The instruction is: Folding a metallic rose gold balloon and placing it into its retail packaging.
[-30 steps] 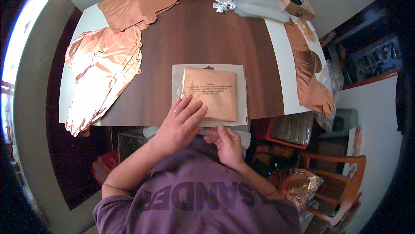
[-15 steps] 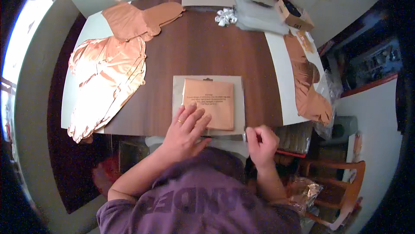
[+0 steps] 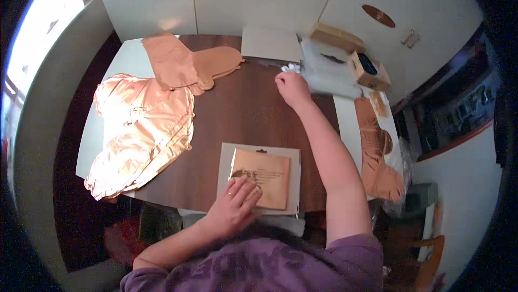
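My left hand [image 3: 236, 205] lies with fingers outstretched on a folded copper-coloured foil piece [image 3: 276, 184], which has dark print on it. Beneath the foil is a pale flat sheet [image 3: 295, 187] with a hanger slot at its top, near the table's front edge. My right arm stretches across the table, and the right hand [image 3: 293, 89] is at a small pile of white, crumpled-looking bits [image 3: 291, 68]. Its fingers are curled closed. Whatever they hold, if anything, is hidden.
Flat copper foil shapes like uninflated balloons, one stack matte [image 3: 170, 65] and one shiny [image 3: 143, 130], cover the table's left side. More copper foil [image 3: 372, 152] lies at the right edge. Clear plastic bags [image 3: 326, 71] and an open cardboard box [image 3: 372, 73] stand at the back right.
My right hand has gone from the front edge of the table to the white pile at the back. The left hand stays on the folded foil. The view has tilted up.
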A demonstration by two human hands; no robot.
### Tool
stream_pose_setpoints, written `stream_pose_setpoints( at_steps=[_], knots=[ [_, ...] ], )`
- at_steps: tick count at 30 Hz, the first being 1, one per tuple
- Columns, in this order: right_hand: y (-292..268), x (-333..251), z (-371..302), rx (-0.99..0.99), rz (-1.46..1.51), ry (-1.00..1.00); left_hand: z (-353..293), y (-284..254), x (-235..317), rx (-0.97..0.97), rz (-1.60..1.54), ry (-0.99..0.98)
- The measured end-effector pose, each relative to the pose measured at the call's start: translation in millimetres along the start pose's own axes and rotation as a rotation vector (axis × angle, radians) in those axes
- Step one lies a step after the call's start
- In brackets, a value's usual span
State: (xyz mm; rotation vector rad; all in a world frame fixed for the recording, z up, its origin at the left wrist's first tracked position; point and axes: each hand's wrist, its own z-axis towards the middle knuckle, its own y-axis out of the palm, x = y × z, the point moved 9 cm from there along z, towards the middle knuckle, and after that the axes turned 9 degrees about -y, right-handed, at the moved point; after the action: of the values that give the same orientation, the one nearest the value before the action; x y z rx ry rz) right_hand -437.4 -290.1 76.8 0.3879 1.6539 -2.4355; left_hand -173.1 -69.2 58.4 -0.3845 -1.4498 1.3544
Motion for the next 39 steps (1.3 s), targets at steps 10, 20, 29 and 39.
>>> stream_pose_setpoints(
  at_steps=[10,20,29,39],
  knots=[
    [57,-14,71,-0.176,-0.288,-0.151,9,-6,-1,0.014,0.016,-0.005],
    [41,-53,16,-0.035,-0.515,-0.491,7,-8,3,0.006,0.049,-0.002],
    [30,-40,10,-0.074,-0.239,-0.329,7,-5,-1,0.017,0.110,0.002],
    [51,-40,26,-0.372,0.005,-0.248,-2,-2,-1,0.077,0.000,0.022]
  ],
)
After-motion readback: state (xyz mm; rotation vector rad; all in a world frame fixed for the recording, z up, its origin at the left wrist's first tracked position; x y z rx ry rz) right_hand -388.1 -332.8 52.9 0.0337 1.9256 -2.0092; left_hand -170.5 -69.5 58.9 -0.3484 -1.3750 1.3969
